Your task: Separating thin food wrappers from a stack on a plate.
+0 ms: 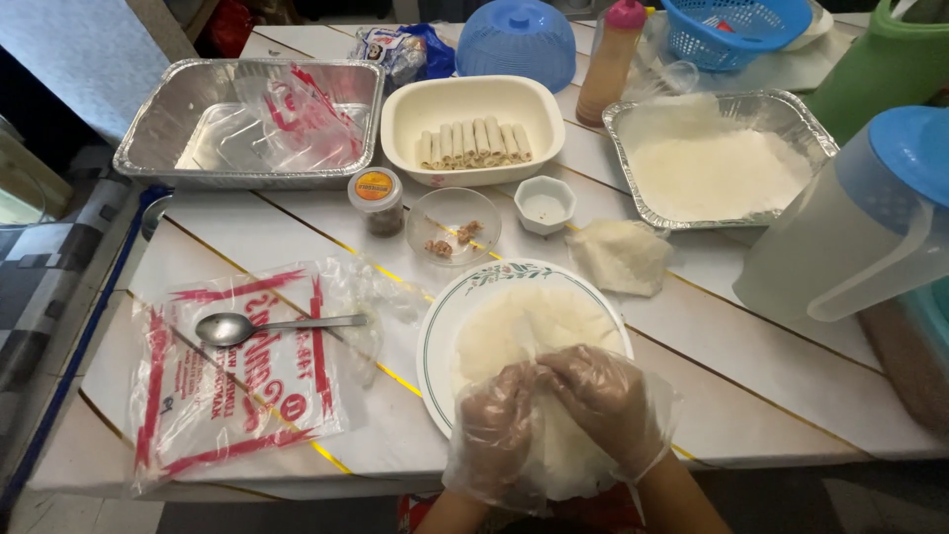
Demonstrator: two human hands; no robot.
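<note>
Both gloved hands, left hand (pixel 497 413) and right hand (pixel 601 394), pinch the near edge of a thin wrapper (pixel 534 326) on the plate (pixel 440 326). Finished rolls (pixel 473 144) fill one row of the far dish (pixel 465 104); more sheets wait in the right tray (pixel 712 173), so plenty seems left.

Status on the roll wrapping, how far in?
Done: about nine finished rolls lie in a row in the cream dish. In hand: the gloved left hand and right hand pinch the near edge of a thin wrapper on the floral plate. Left: a stack of wrappers fills the right foil tray, though the glass filling bowl holds only scraps.
</note>
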